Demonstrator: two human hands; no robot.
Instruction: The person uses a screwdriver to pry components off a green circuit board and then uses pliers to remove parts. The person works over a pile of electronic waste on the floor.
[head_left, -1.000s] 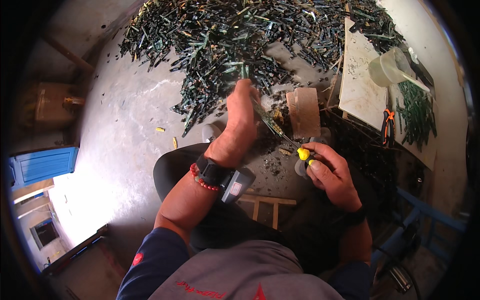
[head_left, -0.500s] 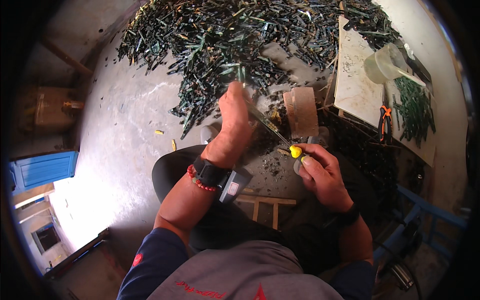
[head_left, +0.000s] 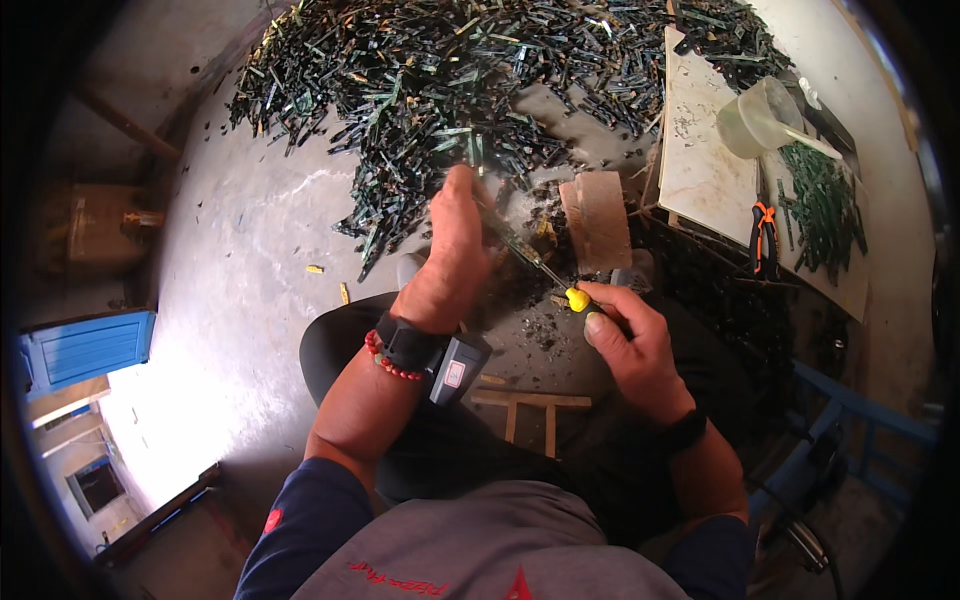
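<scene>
Fingers of the right hand are gripping the yellow-headed screwdriver; left hand is holding the green strip, fingertips hidden. Strip is slanting between both hands. Both are drifting slightly leftward together; tool and strip are apparently staying engaged.

Red lettering on grey shirt

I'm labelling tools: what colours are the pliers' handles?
Orange and black; the pliers show best in the head view.
</scene>
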